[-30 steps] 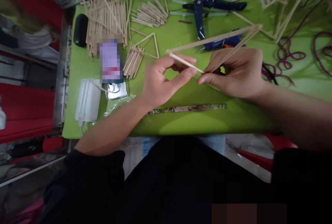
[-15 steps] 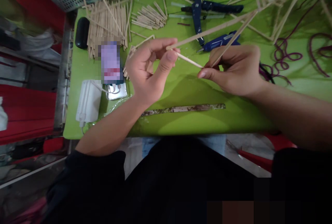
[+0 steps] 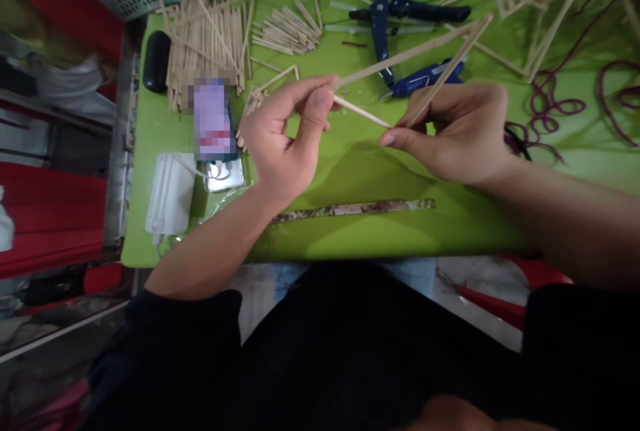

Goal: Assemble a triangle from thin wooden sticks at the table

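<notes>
Between my hands is a narrow triangle of pale wooden sticks (image 3: 410,51), its far tip pointing up and to the right. My left hand (image 3: 293,131) pinches one near corner between thumb and fingertips, covering that joint. At the other near corner my right hand (image 3: 445,128) is closed, its thumb and forefinger on the end of the short stick (image 3: 363,111). The short stick spans the gap between the two hands. Just beyond my right hand lies a blue glue gun (image 3: 425,78), and behind it a dark blue cutter tool (image 3: 379,31).
Bundles of cut sticks (image 3: 205,44) lie at the back left of the green table (image 3: 350,241). Nearby are a phone (image 3: 213,118), a white power bank (image 3: 171,192) and a black case (image 3: 157,61). A patterned strip (image 3: 355,208) lies in front; purple cord (image 3: 555,108) curls at right.
My left thumb and fingers have closed further over the corner, hiding the stick end that showed before. The triangle's far tip has shifted slightly left and down. My right hand stays nearly in place.
</notes>
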Demonstrator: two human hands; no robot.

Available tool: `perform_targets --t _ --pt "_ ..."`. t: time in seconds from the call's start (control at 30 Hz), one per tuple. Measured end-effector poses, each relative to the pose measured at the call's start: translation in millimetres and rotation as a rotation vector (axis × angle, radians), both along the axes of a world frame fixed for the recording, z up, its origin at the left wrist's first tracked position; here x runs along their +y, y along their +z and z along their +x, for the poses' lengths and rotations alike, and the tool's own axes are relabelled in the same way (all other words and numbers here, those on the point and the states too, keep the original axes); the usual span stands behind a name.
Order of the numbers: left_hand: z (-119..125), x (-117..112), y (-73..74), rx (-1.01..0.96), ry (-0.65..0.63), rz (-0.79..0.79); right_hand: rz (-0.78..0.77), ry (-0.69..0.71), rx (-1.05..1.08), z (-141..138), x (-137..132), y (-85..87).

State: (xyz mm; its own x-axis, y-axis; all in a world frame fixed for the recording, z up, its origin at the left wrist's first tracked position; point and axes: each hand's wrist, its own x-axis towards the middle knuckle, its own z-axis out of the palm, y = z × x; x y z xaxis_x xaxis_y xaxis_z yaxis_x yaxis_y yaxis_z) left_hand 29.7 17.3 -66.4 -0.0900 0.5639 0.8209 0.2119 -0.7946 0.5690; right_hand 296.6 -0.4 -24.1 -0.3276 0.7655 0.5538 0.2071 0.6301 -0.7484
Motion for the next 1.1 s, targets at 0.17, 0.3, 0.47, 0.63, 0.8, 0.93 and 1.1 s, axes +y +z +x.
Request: perform_targets --t 0.17,0.3,0.47,0.63,0.8,0.93,1.1 --pt "-0.4 -6.7 4.3 0.051 0.010 -0.069 -0.026 -0.005 -0.016 0.8 -1.1 -0.2" --pt "5.4 -11.0 11.3 0.017 0.060 -0.064 -0.050 0.011 -0.002 1.4 0.0 -2.7" --pt "7.1 -5.0 10.4 -0.022 0.026 -0.046 -0.027 0.025 0.028 -0.1 0.2 -3.1" --pt "4.5 13.4 -5.7 -0.123 -0.083 0.132 -0.016 0.023 0.000 -1.1 -1.2 1.1" --pt "-2.9 18.6 -17.1 -0.085 -0.085 0.069 -0.026 0.003 -0.037 -0.1 -2.5 3.3" --pt "-5.8 16.1 -10.2 -0.102 -0.131 0.107 -0.040 -0.010 -0.043 -0.7 -4.1 4.5" --pt "-0.1 14.5 2.4 -0.035 -0.018 0.195 -0.045 -0.005 0.011 -2.6 -3.3 4.5"
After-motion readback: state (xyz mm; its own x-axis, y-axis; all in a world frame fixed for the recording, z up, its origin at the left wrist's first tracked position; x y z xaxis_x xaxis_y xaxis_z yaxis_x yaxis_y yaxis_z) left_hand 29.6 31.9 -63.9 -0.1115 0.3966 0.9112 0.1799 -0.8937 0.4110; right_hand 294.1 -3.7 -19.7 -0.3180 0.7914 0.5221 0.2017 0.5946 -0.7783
